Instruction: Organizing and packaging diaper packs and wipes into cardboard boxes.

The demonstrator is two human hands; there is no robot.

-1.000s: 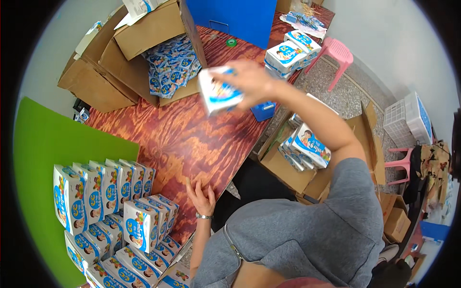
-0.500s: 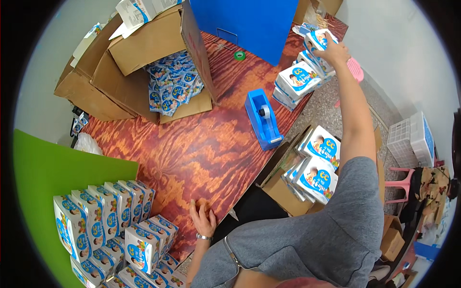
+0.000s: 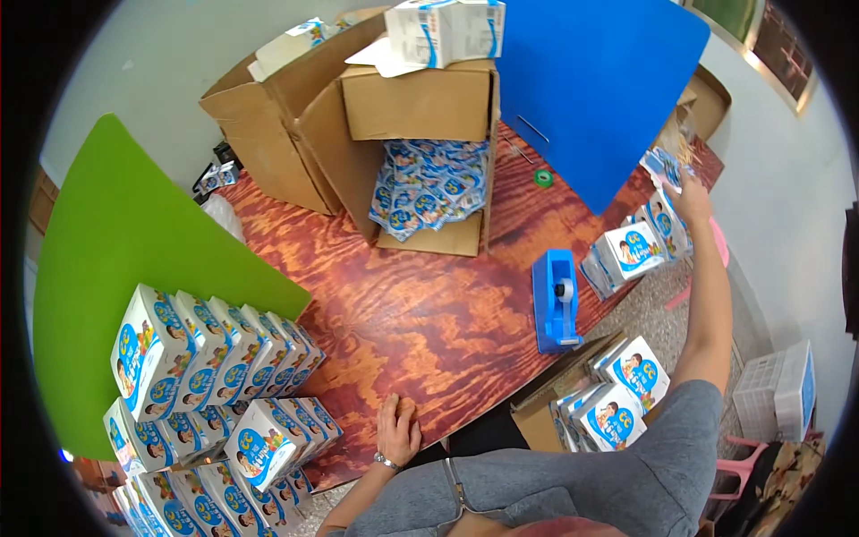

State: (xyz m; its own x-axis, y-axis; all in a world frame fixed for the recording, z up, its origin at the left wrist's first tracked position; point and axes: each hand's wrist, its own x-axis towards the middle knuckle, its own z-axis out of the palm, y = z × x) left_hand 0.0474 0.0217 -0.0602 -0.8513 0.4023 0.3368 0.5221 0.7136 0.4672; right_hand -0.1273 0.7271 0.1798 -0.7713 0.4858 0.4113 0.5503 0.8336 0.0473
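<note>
My left hand (image 3: 398,431) lies on the red-brown wood-grain table (image 3: 385,345) near its front edge, fingers loosely spread and holding nothing; a metal-band watch circles the wrist. My right arm is stretched to the far right. There my right hand (image 3: 693,204) closes around a white box (image 3: 659,186), mostly hidden by the hand, at the far end of a row. Nearer in that row stand a white-and-blue printed box (image 3: 633,249) and another one (image 3: 660,220). Blue-and-white packets (image 3: 662,166) lie just beyond the hand.
A carton of blue sachets (image 3: 429,192) stands at the back. A blue tape dispenser (image 3: 557,302) sits at the right edge. Below it, a carton holds printed boxes (image 3: 617,416). Stacked boxes (image 3: 148,353) rise at left before a green panel (image 3: 125,215). A blue panel (image 3: 599,80) stands behind.
The view has turned, shifting the scene rightward in the picture. My right hand, still at the far end of the row, has lowered the box it holds among the others. My left hand stays on the table.
</note>
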